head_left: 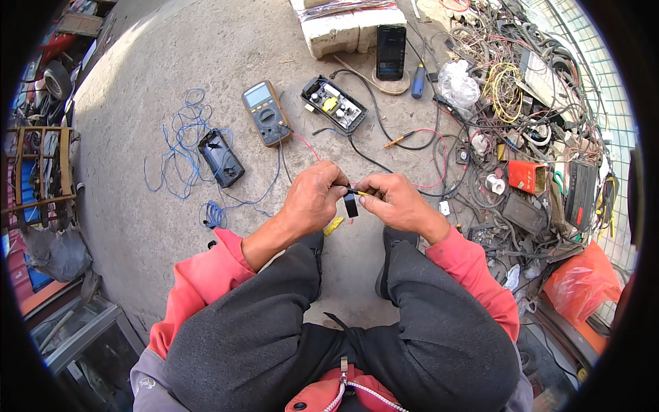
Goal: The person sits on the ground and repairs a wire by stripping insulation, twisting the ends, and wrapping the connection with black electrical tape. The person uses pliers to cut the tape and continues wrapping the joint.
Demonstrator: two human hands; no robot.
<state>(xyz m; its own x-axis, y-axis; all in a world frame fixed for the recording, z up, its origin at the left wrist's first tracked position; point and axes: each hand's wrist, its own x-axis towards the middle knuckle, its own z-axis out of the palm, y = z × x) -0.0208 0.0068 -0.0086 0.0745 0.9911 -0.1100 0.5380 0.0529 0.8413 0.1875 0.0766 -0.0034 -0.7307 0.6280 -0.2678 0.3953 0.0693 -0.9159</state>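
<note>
Black tape roll [351,204] hangs between the two hands, over the concrete floor [151,226]. The left hand [312,199] has its grip closed on a thin wire [357,191] – the right hand [395,200] pinches the same wire from the other side, fingers together. Beyond them lie a multimeter [266,113], an open circuit box [333,104] and a black cover [220,158] on blue wires [180,147]. Farther away a phone [390,51] stands – right of it, a heap of cables [522,103].
</note>
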